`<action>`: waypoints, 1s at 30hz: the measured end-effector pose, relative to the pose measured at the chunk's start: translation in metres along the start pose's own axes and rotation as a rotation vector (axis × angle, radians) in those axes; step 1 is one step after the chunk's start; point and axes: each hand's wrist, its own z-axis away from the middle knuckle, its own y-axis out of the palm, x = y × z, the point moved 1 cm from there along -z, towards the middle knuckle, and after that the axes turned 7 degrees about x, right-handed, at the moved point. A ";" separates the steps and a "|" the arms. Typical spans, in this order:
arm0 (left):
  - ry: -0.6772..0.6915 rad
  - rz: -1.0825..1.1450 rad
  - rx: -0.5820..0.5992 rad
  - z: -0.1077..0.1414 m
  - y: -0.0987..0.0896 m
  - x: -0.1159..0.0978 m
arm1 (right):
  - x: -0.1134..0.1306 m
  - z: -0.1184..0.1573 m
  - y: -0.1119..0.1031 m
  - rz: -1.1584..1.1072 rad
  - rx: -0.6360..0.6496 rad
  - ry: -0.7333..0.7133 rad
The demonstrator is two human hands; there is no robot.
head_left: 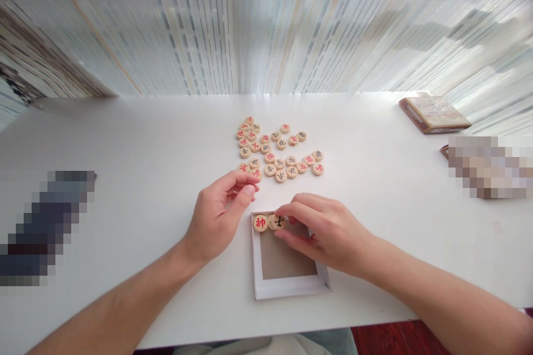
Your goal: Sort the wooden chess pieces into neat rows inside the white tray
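Observation:
An open white box tray (287,289) with a brown bottom lies near the table's front edge. In its back left corner rests a round wooden piece with a red character (260,223). Just right of that, my right hand (325,227) pinches a piece with a black character (278,222) between thumb and finger, over the tray's back edge. My left hand (222,213) is closed, fingertips together, beside the scattered round pieces (281,175); whether it holds anything is hidden. The scattered pieces bear red and black characters and lie behind the tray.
The white table (158,161) reaches back to a striped curtain (250,28). A flat decorated box (436,113) lies at the back right, with a blurred object (491,169) in front of it. Another blurred, dark object (45,227) is at the left.

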 end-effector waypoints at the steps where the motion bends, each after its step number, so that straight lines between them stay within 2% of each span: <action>1: 0.001 -0.005 0.001 0.000 0.000 0.000 | 0.000 0.000 0.001 0.011 0.006 -0.008; 30: 0.002 -0.036 0.015 0.000 0.000 -0.001 | 0.002 -0.001 0.000 0.035 0.025 0.004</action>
